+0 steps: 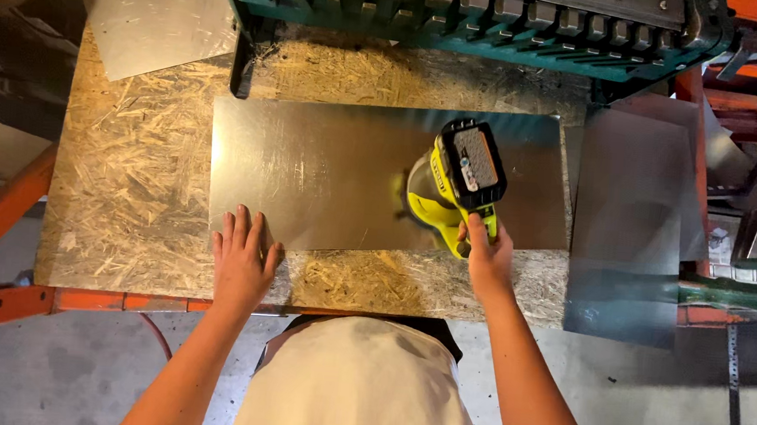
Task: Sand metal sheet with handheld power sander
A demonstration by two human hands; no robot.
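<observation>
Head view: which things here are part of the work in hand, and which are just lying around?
In use:
- metal sheet on the chipboard bench
- yellow cordless sander resting on it
- right hand on the sander's handle
- left hand flat on the sheet's near edge

Lying about:
- spare sheets to the right
- sheet at top left
- green machine behind

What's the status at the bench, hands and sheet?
Left hand flat on metal sheet near edge. Right hand grips yellow sander resting on sheet. Nothing blocking.
</observation>
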